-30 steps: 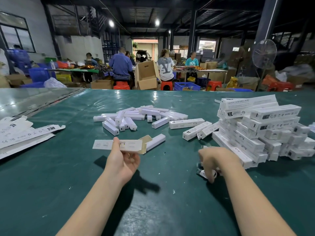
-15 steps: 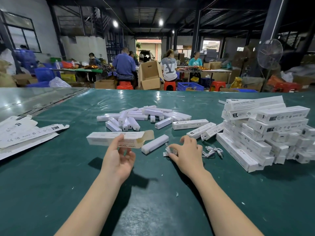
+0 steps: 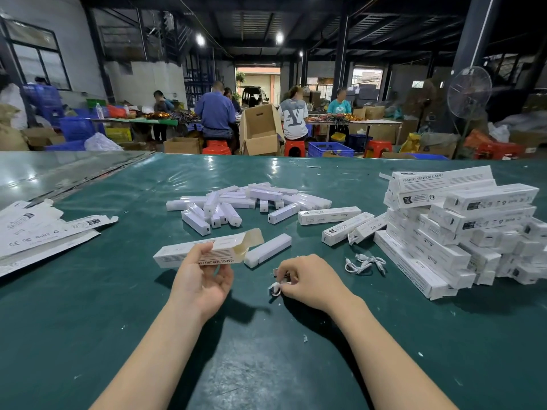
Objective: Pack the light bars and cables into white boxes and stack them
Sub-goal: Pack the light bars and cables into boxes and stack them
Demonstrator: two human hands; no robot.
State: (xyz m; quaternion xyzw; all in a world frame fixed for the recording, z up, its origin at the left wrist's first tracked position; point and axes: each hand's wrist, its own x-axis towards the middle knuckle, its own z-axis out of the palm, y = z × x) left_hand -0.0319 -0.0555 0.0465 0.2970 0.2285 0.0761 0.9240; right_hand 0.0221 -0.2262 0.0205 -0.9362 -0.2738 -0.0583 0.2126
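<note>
Head view shows the left hand (image 3: 204, 281) holding a white box (image 3: 189, 253) just above the green table (image 3: 266, 365). The thumb lies on top and the fingers (image 3: 220, 272) curl beneath, grasping it. Its open flap (image 3: 251, 236) faces right, probably so the mouth stays clear for loading. A single light bar (image 3: 268, 250) lies on the table just beside that mouth, in line with it, which looks like staging for a straight slide in. The right hand (image 3: 309, 279) rests low near the table, and its fingers (image 3: 288, 287) pinch a small coiled white cable (image 3: 276, 288), likely the next item for the box. Another coiled cable (image 3: 365, 263) lies loose further right, near the stack of packed boxes (image 3: 461, 226), which keeps finished work away from the pile of light bars (image 3: 236, 202) in the middle. Flat unfolded cartons (image 3: 44, 229) lie at the left edge, within the left hand's reach. Against the frame a second ago, the right hand has left the foot of the stack, where it was closing on the cable, and has come to the centre. The box, then showing its broad face, is now turned onto its long side. Since half a second ago, the pinched cable sits a little closer to the person, and the box and light bar are much as they were.
</note>
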